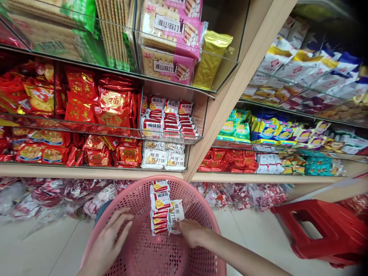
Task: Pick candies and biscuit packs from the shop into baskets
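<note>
A pink perforated plastic basket [137, 201] is in front of me, below the shelves. Inside it, small red-and-white snack packets [160, 201] form a row against the far wall. Beside them on the right is a white cracker packet [176, 211] with dark lettering, standing on end. My right hand [188, 232] reaches into the basket with its fingers closed on the lower end of this white packet; the fingertips are partly hidden. Over the basket's left side is my left hand [112, 232], fingers stretched out and slightly apart, holding nothing.
Wooden shelves with clear-fronted bins hold red packets [112, 105], pink cracker packs [172, 30] and a gold packet [211, 59]. White cracker packets [163, 157] fill a low bin. Bagged goods [241, 195] lie under the shelves. A red plastic stool [324, 230] stands at right.
</note>
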Motion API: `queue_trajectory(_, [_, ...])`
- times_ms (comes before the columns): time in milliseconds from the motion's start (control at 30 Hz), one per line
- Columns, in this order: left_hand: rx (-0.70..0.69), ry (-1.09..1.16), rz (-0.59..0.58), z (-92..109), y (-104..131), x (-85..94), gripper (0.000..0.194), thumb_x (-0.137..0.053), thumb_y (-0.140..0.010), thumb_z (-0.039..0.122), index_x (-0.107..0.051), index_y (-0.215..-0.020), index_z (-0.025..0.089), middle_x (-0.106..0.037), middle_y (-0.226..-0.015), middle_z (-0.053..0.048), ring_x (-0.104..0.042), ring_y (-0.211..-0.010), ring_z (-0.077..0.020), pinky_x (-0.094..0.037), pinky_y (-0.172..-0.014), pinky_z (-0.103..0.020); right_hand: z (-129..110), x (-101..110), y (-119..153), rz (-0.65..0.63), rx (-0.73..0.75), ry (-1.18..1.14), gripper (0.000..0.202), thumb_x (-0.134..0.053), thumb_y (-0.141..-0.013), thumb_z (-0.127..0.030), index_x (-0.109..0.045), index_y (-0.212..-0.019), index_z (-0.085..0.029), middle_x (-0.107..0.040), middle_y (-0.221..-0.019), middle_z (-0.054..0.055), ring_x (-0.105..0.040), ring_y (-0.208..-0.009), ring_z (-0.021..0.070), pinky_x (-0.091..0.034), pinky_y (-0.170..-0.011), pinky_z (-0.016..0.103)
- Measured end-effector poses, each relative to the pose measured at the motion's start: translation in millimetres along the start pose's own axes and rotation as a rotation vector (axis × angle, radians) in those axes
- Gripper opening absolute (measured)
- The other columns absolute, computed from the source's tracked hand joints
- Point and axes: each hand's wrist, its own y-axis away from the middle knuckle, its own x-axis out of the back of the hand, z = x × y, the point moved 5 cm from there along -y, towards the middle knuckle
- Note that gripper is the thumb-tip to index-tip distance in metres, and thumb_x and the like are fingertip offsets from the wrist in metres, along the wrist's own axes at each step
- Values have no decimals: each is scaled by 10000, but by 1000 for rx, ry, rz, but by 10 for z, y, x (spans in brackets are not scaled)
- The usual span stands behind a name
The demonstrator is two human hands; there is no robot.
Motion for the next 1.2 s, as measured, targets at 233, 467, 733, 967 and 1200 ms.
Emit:
queue_trajectory(233, [17, -22, -2, -42, -1, -31, 265, -420, -862, 411, -615, -959, 258, -572, -1181, -38, -580, -1070, -201, -488, -917, -328, -109, 896, -16, 181, 127, 20, 101, -595, -723, -241, -689, -741, -209, -691, -732, 22, -626, -693, 176, -405, -558, 234])
queue_trajectory(467, [7, -16, -4, -20, 6, -17, 253, -433, -861, 392, -614, -976, 259, -580, -1177, -43, -583, -1070, -199, -501, -897, -313, -266, 1734, -387, 671, 196, 15, 278, -434, -872, -217, -527, -1122, -141, -594, -1076, 103, -543, -979, 181, -407, -806, 281])
queue_trajectory(733, [13, -7, 16, 3, 18, 23, 231, -432, -856, 373, -626, -916, 263, -599, -1159, -47, -588, -1067, -212, -510, -889, -333, -540, 1834, -702, 830, 318, 162, 446, -540, -831, -233, -417, -1256, -180, -513, -1186, 115, -437, -1064, 243, -348, -898, 390])
queue_trajectory(967, [14, 0, 1, -4, 2, 3, 228, -430, -860, 368, -620, -923, 260, -591, -1178, -52, -583, -1078, -210, -512, -885, -332, -626, 1817, -851, 850, 308, 211, 480, -576, -817, -319, -423, -1247, -173, -515, -1160, 110, -429, -1042, 253, -334, -860, 374])
queue_trajectory(1200, [23, -11, -1, -13, 21, -2, 225, -426, -860, 368, -615, -927, 264, -581, -1185, -53, -585, -1074, -207, -514, -886, -322, -616, 1818, -904, 844, 264, 197, 445, -494, -853, -390, -424, -1246, -192, -509, -1136, 103, -423, -1032, 254, -317, -848, 380])
